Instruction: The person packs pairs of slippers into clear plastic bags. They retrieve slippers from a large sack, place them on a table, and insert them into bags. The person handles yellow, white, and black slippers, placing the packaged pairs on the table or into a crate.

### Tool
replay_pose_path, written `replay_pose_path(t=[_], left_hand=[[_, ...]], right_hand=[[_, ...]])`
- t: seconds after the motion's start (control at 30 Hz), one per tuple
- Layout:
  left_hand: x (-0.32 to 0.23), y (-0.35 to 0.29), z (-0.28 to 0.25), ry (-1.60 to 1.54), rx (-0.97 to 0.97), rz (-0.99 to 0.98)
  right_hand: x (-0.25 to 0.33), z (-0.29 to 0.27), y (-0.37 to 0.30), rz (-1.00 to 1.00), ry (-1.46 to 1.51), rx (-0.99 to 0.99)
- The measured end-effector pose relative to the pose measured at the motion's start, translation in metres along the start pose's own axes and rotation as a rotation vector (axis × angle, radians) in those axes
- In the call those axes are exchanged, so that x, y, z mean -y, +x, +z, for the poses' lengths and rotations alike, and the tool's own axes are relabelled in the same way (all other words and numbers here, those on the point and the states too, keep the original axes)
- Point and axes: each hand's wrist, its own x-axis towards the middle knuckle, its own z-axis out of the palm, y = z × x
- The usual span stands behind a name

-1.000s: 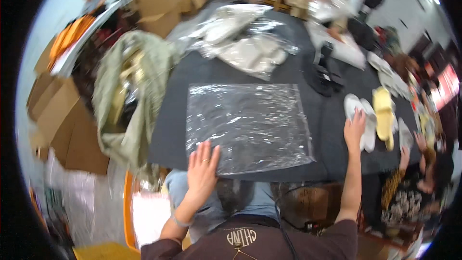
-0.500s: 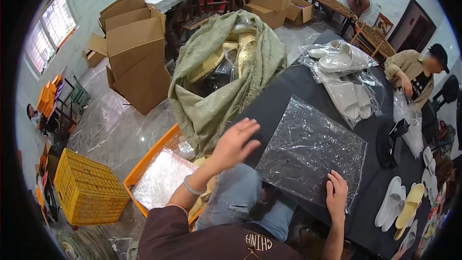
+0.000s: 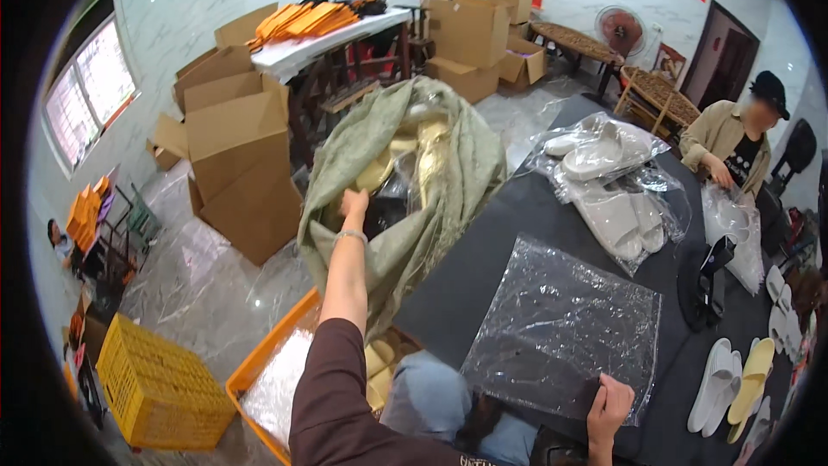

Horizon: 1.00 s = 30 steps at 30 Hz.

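Note:
My left arm stretches forward into the mouth of a large green woven sack [image 3: 405,246]. My left hand [image 3: 354,204] is inside its near-left rim with the fingers curled; what they hold, if anything, is hidden. Just beyond it lie yellow slippers [image 3: 375,174], some wrapped in clear plastic. On the black-covered table [image 3: 440,306], a flat clear plastic bag [image 3: 561,328] is spread out before me. My right hand [image 3: 611,410] is closed at the bag's near edge, fingers bent over the film.
Bagged white slippers [image 3: 608,151] lie at the table's far end, loose white [image 3: 716,384] and yellow slippers [image 3: 752,380] at the right. A black stand [image 3: 707,285] is between them. An orange crate [image 3: 267,380], a yellow crate [image 3: 164,384] and cartons [image 3: 237,155] stand left. A co-worker [image 3: 733,142] handles a bag.
My left hand has moved from above my knee forward into the sack. My right hand has gone from lying on the bag to closing at its near edge. The view has tilted up.

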Motion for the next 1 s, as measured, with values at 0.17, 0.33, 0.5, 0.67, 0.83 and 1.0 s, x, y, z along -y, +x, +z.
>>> replay_pose_path(t=[0.17, 0.33, 0.5, 0.67, 0.83, 1.0], left_hand=[[0.012, 0.031, 0.012, -0.404, -0.063, 0.108], [-0.014, 0.01, 0.01, 0.056, 0.057, 0.032], [-0.013, 0.017, -0.025, 0.007, 0.034, 0.323], [-0.047, 0.004, -0.097, -0.409, 0.413, 0.335], [-0.087, -0.067, -0.2, -1.029, 0.761, 0.037], [-0.15, -0.218, -0.291, -1.32, 0.913, 0.198]], right_hand=[[0.009, -0.001, 0.008, 0.042, 0.017, -0.007], [0.007, -0.001, 0.005, 0.062, 0.004, -0.006], [0.007, 0.001, 0.006, 0.032, 0.038, -0.024], [0.005, -0.002, 0.004, -0.019, 0.033, -0.074], [0.001, -0.004, 0.001, -0.049, 0.068, -0.126], [0.011, -0.017, 0.004, -0.042, 0.127, -0.156]])
